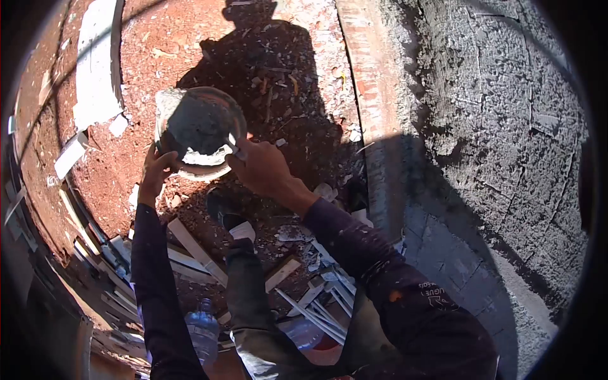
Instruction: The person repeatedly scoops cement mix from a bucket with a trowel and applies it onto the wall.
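Observation:
A round bucket (235, 109) of wet grey mortar (201, 120) is in front of me, seen from above. My left hand (155, 170) grips its near left rim, thumb over the edge. At the near right rim, my right hand (263, 168) is closed round what looks like the handle of a trowel (232, 144). A short metal part shows ahead of its fingers, and the rest of the tool is hard to make out against the mortar. A bright sunlit patch lies along the near inside of the bucket.
To the right rises a wall (500, 107) rough with grey mortar, with a brick ledge (373, 95) along its foot. Red soil (152, 57) with rubble lies ahead. Wood scraps (196, 250), thin white pipes (316, 316) and a clear plastic bottle (202, 332) lie around my legs.

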`<state>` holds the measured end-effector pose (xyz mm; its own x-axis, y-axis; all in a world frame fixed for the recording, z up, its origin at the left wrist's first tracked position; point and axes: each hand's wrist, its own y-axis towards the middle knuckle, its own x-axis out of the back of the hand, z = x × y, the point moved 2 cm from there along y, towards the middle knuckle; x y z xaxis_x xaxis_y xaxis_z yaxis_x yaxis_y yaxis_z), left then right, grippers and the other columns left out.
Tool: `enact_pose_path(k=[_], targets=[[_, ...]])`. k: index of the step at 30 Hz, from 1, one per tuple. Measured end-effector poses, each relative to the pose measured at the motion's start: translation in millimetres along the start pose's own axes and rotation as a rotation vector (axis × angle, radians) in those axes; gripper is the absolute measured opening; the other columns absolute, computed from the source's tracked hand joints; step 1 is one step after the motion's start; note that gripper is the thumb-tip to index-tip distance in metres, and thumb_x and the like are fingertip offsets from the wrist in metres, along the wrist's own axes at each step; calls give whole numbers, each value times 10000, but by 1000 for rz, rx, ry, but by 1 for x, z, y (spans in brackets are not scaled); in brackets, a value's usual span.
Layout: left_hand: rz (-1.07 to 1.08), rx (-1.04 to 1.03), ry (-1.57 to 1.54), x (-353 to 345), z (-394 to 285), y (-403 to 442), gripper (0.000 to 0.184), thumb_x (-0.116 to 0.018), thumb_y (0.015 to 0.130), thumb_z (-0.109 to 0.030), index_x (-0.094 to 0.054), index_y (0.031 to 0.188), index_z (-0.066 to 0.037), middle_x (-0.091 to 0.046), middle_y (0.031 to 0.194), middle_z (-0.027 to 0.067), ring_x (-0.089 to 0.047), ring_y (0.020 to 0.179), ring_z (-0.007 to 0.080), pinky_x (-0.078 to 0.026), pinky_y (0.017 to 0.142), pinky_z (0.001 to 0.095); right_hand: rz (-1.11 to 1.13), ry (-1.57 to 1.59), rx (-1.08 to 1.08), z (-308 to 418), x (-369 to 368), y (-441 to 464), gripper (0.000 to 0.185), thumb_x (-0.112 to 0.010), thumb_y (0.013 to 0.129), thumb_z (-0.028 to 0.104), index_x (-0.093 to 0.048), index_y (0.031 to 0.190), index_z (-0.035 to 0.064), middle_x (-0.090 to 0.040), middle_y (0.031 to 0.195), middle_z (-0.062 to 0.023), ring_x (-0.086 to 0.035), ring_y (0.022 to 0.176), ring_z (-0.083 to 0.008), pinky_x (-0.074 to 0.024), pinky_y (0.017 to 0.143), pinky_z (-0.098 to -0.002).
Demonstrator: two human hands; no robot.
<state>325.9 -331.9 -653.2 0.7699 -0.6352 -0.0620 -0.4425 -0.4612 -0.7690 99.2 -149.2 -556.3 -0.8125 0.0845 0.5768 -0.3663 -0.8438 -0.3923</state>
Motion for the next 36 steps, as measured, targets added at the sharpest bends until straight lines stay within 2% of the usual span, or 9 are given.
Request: enact_pose_path(k=[5,8,10,13,15,20,24,31,36], targets=[[39,116,-14,19,22,36,241,-549,755,33,-548,994,4,-601,756,61,-615,665,175,-527,634,308,50,411,147,-51,122,-87,266,-672,868,255,-615,939,5,-599,621,-123,-615,529,-220,-492,552,-356],[-82,137,28,25,57,34,47,-585,810,-55,-572,781,-90,-493,694,-36,-472,622,101,-429,592,267,256,724,-491,-151,249,-167,302,-661,869,319,-635,799,26,-571,603,-17,-590,627,-70,-450,547,-250],[-87,207,-72,-1,69,30,116,-576,831,-71,-548,724,-103,-496,715,-36,-460,625,100,-417,597,260,-156,233,-823,-193,341,-221,339,-659,872,377,-621,854,40,-570,673,-4,-537,582,-72,-451,542,-251],[-122,89,-300,-74,71,4,88,-544,842,-65,-549,755,-82,-545,784,0,-553,730,144,-492,714,292,-439,188,-819,-189,436,-275,332,-622,918,359,-588,893,30,-499,606,20,-445,440,-57,-358,371,-218],[-95,65,-406,-113,73,-4,47,-525,832,-38,-563,805,-39,-603,869,50,-622,876,207,-528,864,357,-636,255,-655,-121,442,-293,308,-615,925,329,-582,890,25,-474,568,24,-407,412,-37,-321,349,-204],[-175,56,-619,-179,77,-21,23,-593,812,-37,-579,829,-45,-595,805,52,-605,757,189,-521,729,322,-423,233,-798,-157,390,-293,306,-598,930,324,-586,819,40,-472,559,18,-407,419,-51,-296,389,-229],[-228,163,-251,-229,56,-2,104,-631,777,-72,-582,868,-60,-576,770,38,-588,706,170,-494,600,308,-223,97,-907,-167,337,-260,257,-621,896,280,-597,830,32,-500,569,-14,-471,488,-76,-348,451,-287],[170,-122,92,-336,18,114,262,-632,742,-76,-596,993,-7,-631,863,59,-608,719,186,-509,620,339,28,-579,-414,-197,301,-127,264,-593,891,264,-606,924,2,-669,797,-199,-665,778,-404,-519,678,-449],[131,-94,266,-343,8,116,415,-678,740,-58,-588,1138,19,-666,999,116,-654,850,210,-551,702,350,-59,-1058,33,-195,263,10,128,-571,835,140,-649,801,45,-667,749,-126,-694,679,-272,-543,573,-430]])
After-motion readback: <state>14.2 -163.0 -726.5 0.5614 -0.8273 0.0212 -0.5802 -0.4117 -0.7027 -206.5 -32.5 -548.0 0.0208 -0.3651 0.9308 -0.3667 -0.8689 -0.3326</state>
